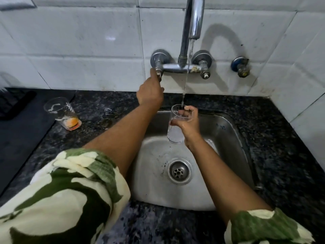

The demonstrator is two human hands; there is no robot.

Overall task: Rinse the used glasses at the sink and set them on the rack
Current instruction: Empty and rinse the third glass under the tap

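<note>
- Glass (176, 125), clear and upright, sits in your right hand (187, 123) above the far part of the steel sink (228, 138), fingers curled round its upper half, rim just under the thin stream of water (186, 80) falling from the spout (194, 20).
- Your left hand (150, 93) reaches to the left tap valve (158, 67) on the tiled wall, fingertips pinching it; whether it is turning, the frame cannot tell.
- Keep the rim centred under the stream, which looks to land near the rim's right edge by your fingers; shift the glass slightly right so the water drops inside.
- Judged from the weak flow, open the valve gently, since a hard jet may splash over the surface (281, 138).
- Hold firmly: wet glass likely slips.
- A second used glass (61, 112), orange residue at its base, waits on the surface to the left; the dark rack (14, 103) shows only partly at the far left.
</note>
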